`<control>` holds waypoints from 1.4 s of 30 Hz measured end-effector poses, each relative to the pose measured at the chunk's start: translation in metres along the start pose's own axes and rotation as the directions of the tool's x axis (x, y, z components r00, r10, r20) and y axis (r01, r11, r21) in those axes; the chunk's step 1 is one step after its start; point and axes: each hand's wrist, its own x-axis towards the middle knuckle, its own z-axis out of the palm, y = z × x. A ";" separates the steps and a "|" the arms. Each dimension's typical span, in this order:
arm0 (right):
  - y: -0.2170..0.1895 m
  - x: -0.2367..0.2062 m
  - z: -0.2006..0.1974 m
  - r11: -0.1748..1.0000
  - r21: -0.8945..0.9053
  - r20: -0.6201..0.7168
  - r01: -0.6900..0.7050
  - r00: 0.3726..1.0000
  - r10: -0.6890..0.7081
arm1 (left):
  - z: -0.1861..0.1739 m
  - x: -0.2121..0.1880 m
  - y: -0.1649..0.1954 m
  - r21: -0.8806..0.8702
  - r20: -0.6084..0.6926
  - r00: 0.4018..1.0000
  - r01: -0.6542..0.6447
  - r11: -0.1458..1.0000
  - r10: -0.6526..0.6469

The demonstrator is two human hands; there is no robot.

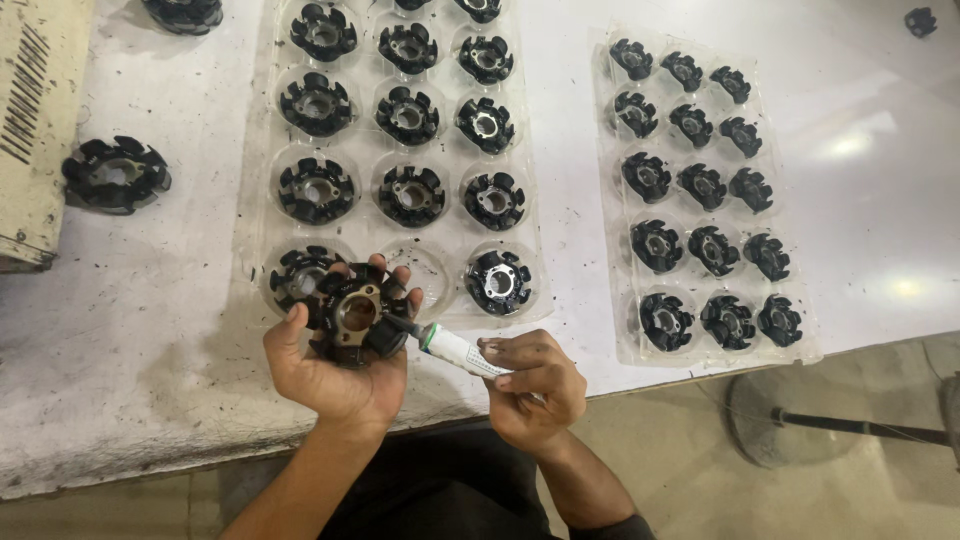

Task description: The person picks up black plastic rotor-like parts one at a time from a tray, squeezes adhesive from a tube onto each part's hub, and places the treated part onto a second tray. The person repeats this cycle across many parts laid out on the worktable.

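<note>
My left hand (335,375) cups a round black stator-like part (357,313) with radial arms and a brownish metal centre, held face up over the table's front edge. My right hand (535,385) grips a small white tube with a green band (455,350), its black nozzle touching the part's right side. Just behind the held part lies a clear plastic tray (445,290) of the same black parts, with one pocket bare near my fingers.
A second clear tray (800,330) filled with smaller-looking black parts lies to the right. Loose parts sit at far left (116,174), top left (185,12) and top right (920,20). A cardboard box (35,120) stands at the left edge. A fan base (790,415) rests on the floor.
</note>
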 end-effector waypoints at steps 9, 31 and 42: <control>0.000 0.001 0.000 1.000 0.005 -0.006 -0.004 1.000 0.004 | 0.003 0.002 0.001 0.011 -0.070 0.996 0.060 0.998 -0.059; 0.003 0.003 -0.007 0.999 0.018 0.042 -0.043 0.998 0.042 | -0.011 0.012 -0.004 -0.085 -0.082 0.991 0.101 0.991 -0.108; 0.023 -0.005 -0.033 0.952 0.134 -0.203 -0.275 0.933 0.298 | -0.047 0.098 -0.011 0.906 0.368 0.925 -0.379 -0.190 -0.092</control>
